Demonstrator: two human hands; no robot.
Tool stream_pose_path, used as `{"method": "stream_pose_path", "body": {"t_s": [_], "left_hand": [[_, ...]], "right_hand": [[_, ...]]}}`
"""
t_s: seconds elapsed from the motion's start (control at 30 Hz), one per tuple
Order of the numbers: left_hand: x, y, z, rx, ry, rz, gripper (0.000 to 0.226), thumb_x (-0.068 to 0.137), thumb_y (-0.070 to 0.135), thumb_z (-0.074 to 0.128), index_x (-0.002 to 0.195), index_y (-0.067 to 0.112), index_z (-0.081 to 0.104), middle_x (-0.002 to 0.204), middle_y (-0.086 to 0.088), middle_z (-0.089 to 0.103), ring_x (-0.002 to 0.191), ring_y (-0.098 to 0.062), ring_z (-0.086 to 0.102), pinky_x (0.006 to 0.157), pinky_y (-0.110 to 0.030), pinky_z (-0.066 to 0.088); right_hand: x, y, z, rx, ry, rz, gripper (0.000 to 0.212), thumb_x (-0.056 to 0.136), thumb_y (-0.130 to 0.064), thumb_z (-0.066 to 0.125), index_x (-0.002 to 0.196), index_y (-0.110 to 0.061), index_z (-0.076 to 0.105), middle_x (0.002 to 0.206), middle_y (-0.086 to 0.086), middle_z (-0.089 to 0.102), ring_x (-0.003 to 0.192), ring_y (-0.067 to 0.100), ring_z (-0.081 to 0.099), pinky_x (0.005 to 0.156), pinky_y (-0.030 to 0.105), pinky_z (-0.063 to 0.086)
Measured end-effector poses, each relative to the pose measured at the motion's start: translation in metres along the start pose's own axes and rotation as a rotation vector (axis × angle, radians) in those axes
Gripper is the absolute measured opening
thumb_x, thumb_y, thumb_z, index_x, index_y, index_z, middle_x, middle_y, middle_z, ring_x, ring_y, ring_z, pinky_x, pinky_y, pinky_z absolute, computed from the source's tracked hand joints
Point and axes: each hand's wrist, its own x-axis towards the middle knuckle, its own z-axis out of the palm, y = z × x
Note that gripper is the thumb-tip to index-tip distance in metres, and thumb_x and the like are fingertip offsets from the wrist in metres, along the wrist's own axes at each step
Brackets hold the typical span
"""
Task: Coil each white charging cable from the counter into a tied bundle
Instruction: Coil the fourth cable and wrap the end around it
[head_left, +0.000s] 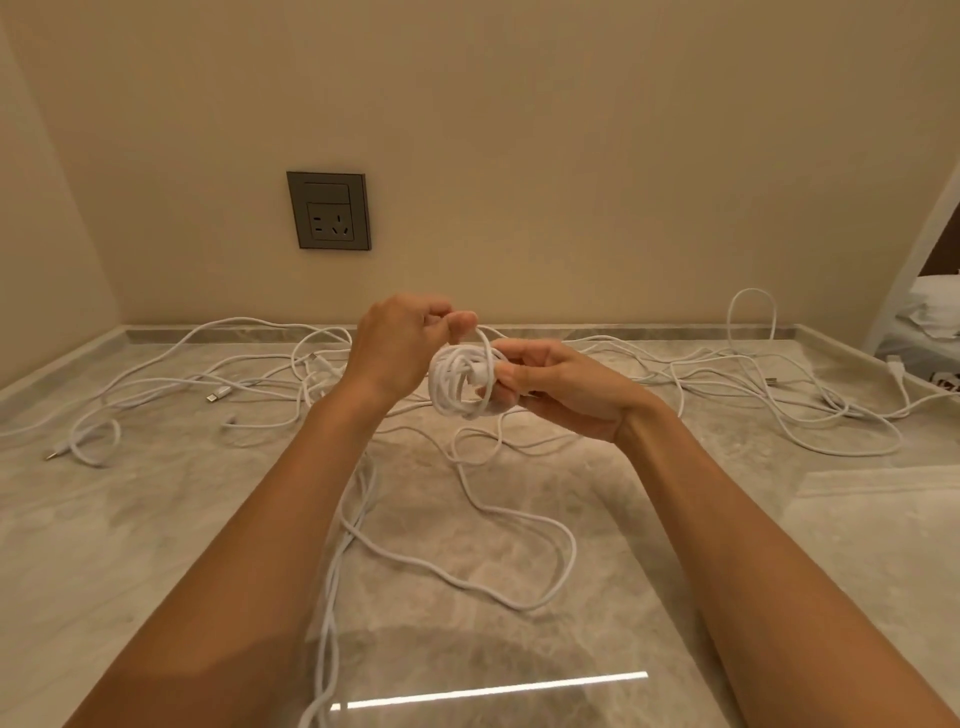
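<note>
**A:** Middle of the frame, both hands are up over the marble counter (701, 545). What's the right hand (563, 392) got?

**B:** Its fingers are curled round a small white coil (457, 382). Just upper left of it, the left hand (402, 343) pinches one strand.

**A:** And the tail (522, 607)?

**B:** It drops from the coil and loops across the counter, lower centre. More loose cables (221, 392) sprawl left and right, below the grey socket (329, 210).

No words, brand names or numbers can be read. Dark print on a white object (941, 375) at the right edge is cut off and illegible.
</note>
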Motion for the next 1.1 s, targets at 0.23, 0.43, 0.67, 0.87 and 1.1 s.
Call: {"method": "stream_pose_path", "body": {"t_s": [0.23,0.43,0.67,0.87,1.1], "left_hand": [[-0.006,0.001,0.007,0.28,-0.135,0.066,0.024,0.093,0.014,0.047,0.1,0.002,0.066,0.105,-0.023,0.065,0.097,-0.04,0.057,0.069,-0.034,0.035],[-0.008,0.004,0.018,0.417,-0.224,0.121,0.033,0.099,0.029,0.035,0.102,0.007,0.06,0.11,-0.016,0.063,0.104,-0.036,0.054,0.07,-0.034,0.032],[-0.017,0.005,0.02,0.556,-0.295,0.233,0.031,0.098,0.033,0.036,0.081,0.014,0.055,0.098,-0.01,0.065,0.097,-0.031,0.056,0.067,-0.031,0.029],[-0.017,0.021,0.025,0.583,-0.251,0.372,0.031,0.096,0.033,0.041,0.077,0.013,0.055,0.094,-0.01,0.067,0.091,-0.029,0.058,0.065,-0.03,0.029],[-0.008,0.019,0.003,0.424,-0.04,0.275,0.029,0.095,0.033,0.045,0.099,0.011,0.064,0.101,-0.008,0.065,0.094,-0.028,0.057,0.067,-0.031,0.031]], "right_hand": [[0.007,0.007,0.005,0.377,0.161,-0.135,0.025,0.084,-0.014,0.051,0.103,-0.005,0.063,0.064,-0.002,0.053,0.066,0.008,0.051,0.078,0.02,0.044],[0.012,0.007,0.006,0.585,0.517,-0.14,0.016,0.092,-0.008,0.043,0.089,-0.002,0.057,0.059,0.0,0.056,0.057,0.006,0.054,0.073,0.022,0.053],[0.019,0.013,0.0,0.511,0.992,-0.082,0.027,0.094,0.001,0.046,0.071,-0.004,0.058,0.06,0.002,0.05,0.042,0.001,0.045,0.054,0.013,0.043],[0.021,0.026,-0.002,-0.312,1.102,-0.056,0.034,0.085,-0.008,0.056,0.051,-0.009,0.056,0.045,-0.005,0.051,0.054,0.013,0.046,0.059,0.031,0.041],[0.013,0.024,-0.004,-0.776,0.699,0.006,0.03,0.086,-0.004,0.055,0.057,-0.01,0.05,0.057,0.007,0.047,0.059,0.012,0.042,0.06,0.028,0.028]]}}
